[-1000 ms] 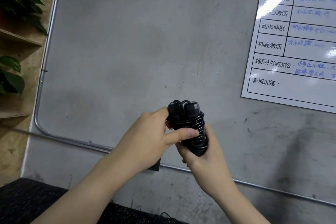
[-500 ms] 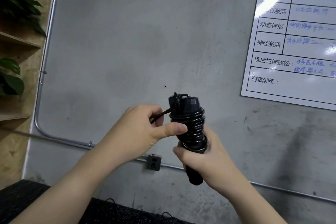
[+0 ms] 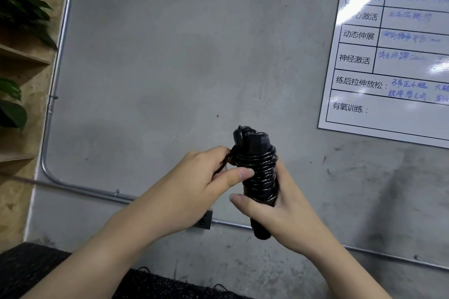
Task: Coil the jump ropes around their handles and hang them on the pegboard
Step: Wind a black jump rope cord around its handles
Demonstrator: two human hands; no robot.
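Observation:
A black jump rope [image 3: 258, 170] is wound in tight coils around its two black handles, held upright in front of the grey wall. My right hand [image 3: 279, 213] grips the lower part of the handles, thumb across the front. My left hand [image 3: 194, 184] pinches a short loose loop of the rope at the bundle's left side, its thumb pressed against the coils. The handles' bottom end sticks out below my right hand. No pegboard is in view.
A grey concrete wall [image 3: 170, 56] with a metal conduit [image 3: 56, 104] and a small socket box [image 3: 205, 219] lies behind. A white training chart [image 3: 393, 56] hangs at upper right. Wooden shelves with plants [image 3: 21, 12] stand at left. Black speckled floor matting [image 3: 29, 272] lies below.
The bundle rose and my right hand slid lower on the handles. My left hand shifted from covering the coils to pulling a loose rope loop out to the left.

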